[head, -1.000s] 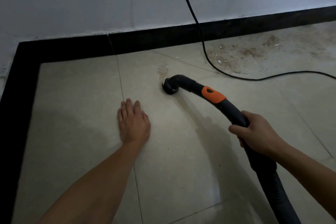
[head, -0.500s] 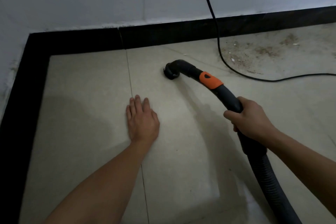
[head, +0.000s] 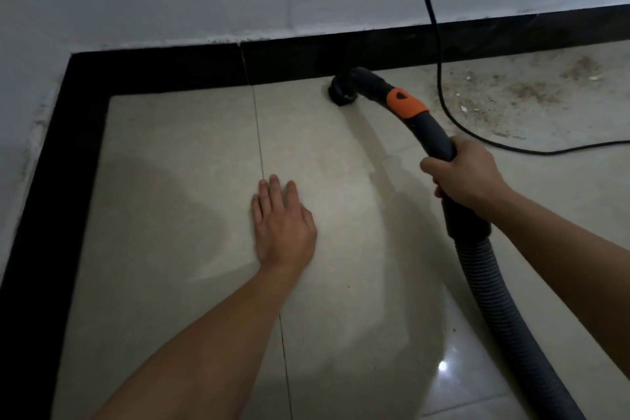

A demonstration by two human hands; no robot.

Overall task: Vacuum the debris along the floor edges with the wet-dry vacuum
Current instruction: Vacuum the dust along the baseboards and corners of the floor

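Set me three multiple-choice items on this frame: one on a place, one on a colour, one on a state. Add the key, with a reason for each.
1. Where does the vacuum nozzle sit?
A. in the far-left corner
B. at the foot of the black skirting
C. on top of the power cable

2. What colour is the band on the hose handle?
A. orange
B. yellow
C. blue

3. How is the left hand?
A. gripping the hose
B. pinching the cable
C. flat on the tile, fingers straight

Key:
1 B: the nozzle's mouth meets the floor right below the skirting.
2 A: the band shows bright orange against the dark grey handle.
3 C: the palm lies down on the tile and holds nothing.
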